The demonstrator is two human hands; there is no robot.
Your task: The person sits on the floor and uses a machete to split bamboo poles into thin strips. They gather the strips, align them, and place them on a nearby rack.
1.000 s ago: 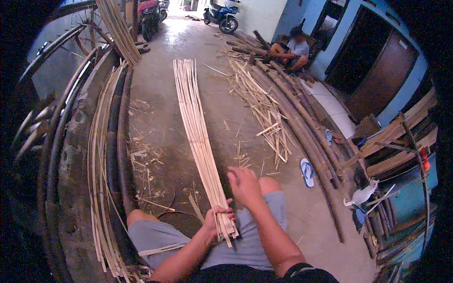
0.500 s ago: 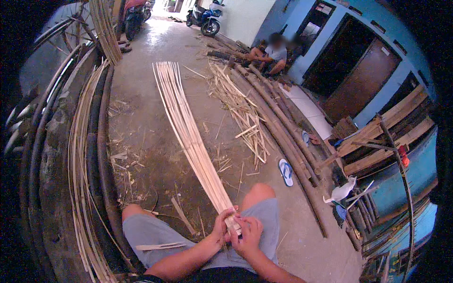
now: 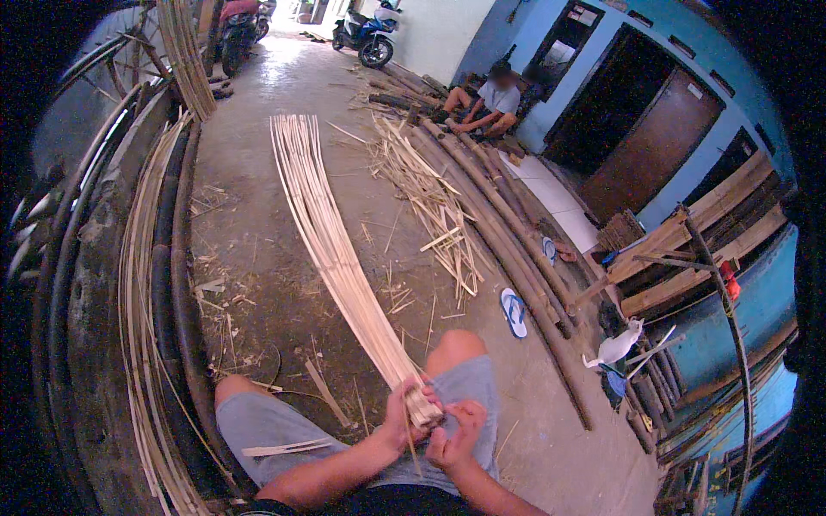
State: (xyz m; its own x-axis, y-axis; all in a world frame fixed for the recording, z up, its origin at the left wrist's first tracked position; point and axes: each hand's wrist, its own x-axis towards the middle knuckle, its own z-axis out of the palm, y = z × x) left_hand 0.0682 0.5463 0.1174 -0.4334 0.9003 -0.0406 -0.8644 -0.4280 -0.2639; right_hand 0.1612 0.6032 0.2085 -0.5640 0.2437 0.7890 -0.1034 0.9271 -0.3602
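Observation:
A long bundle of split bamboo strips [image 3: 354,284] stretches away from my lap, its far ends fanned out over the floor. My left hand [image 3: 397,421] is wrapped round the near end, where the cut tips [image 3: 423,410] sit close together. Just right of those tips, my right hand [image 3: 457,437] has its fingers curled in a pinch. What it pinches, if anything, is too small to make out. One thin strip hangs below the bundle between my hands. Another split piece of bamboo [image 3: 286,448] lies across my left thigh.
Bamboo poles [image 3: 508,224] and a pile of loose strips [image 3: 426,202] lie to the right, near a flip-flop [image 3: 513,312] and a white cat [image 3: 615,346]. More strips [image 3: 142,301] lean along the left wall. A person [image 3: 495,103] sits far right; a scooter [image 3: 366,39] stands behind.
My right hand has come off the bundle's end and moved slightly right, fingers curled. My left hand still grips the bundle. The view has shifted slightly.

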